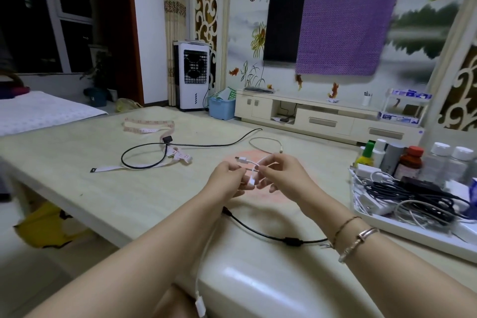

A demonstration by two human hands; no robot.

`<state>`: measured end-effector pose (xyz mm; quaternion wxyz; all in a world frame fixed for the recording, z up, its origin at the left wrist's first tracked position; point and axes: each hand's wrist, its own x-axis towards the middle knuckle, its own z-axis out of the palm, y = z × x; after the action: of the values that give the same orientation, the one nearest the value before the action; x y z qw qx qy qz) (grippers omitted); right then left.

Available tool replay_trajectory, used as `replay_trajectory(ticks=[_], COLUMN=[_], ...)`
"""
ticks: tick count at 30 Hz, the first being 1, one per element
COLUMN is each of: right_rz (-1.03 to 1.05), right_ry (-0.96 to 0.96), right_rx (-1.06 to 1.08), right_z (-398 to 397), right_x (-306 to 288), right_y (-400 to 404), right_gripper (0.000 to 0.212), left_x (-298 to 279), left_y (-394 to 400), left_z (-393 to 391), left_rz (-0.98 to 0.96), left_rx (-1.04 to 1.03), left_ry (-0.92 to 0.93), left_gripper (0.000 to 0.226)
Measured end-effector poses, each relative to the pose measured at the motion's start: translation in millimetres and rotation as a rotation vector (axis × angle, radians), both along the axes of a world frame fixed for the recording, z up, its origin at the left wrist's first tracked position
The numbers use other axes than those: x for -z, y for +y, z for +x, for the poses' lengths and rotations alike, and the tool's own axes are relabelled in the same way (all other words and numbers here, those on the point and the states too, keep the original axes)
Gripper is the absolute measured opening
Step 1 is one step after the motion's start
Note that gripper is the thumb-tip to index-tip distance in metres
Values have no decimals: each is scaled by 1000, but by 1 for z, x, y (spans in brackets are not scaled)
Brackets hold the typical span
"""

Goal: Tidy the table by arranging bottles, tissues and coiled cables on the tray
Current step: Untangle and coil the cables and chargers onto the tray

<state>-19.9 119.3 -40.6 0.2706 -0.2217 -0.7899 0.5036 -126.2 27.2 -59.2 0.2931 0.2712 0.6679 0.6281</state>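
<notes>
While both hands work above the middle of the bench [77, 186], head view: the left hand [227, 181] and right hand [281, 175] each pinch a short white cable [254, 162], fingers [260, 168] curled narrow round it, held just off the bench surface. One white plug sticks out toward the far edge, another hangs between the hands.

Tray [413, 232], white, at the right edge of the bench: holds a tangle of black cables [413, 193] and thin white leads with a white adapter. Bottles [410, 162] stand in a row along the tray's far side, upright, close together.

Left half of the bench: a looped black cable [144, 160] lying over a pink measuring tape [144, 129]. Near the far edge, a thin white cable [265, 141], loosely curved.

Near edge: a black cable [258, 230] with an inline block runs under the forearms. Another white lead [200, 302] hangs off the near edge. Bracelets on the right wrist.
</notes>
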Motion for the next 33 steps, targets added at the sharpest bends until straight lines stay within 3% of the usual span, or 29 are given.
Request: replay_trajectory(ticks=[3,6,12,17,29,33], right_rz=[-75,-73,115,87,177,351], right_ry=[61,103,90,191,343,313], right_rx=[-38,-25,210,322,263,311], right_z=[10,24,67,110,169,177], right_x=[0,-5,-16,-39,-81,-83], right_y=[1,7,22,27,11,19], right_gripper=[8,7,10,10,5,12], left_x=[-10,-13,-29,-57,-121,-128], left_y=[4,9,21,20,22,33], left_z=[12,26,53,71,113,126], left_rz=[41,42,36,127,233,57], left_rx=[42,107,94,186,289,390], left_ry=[-178,-183,29,148,449,613], left_gripper=[17,20,18,14,6,10])
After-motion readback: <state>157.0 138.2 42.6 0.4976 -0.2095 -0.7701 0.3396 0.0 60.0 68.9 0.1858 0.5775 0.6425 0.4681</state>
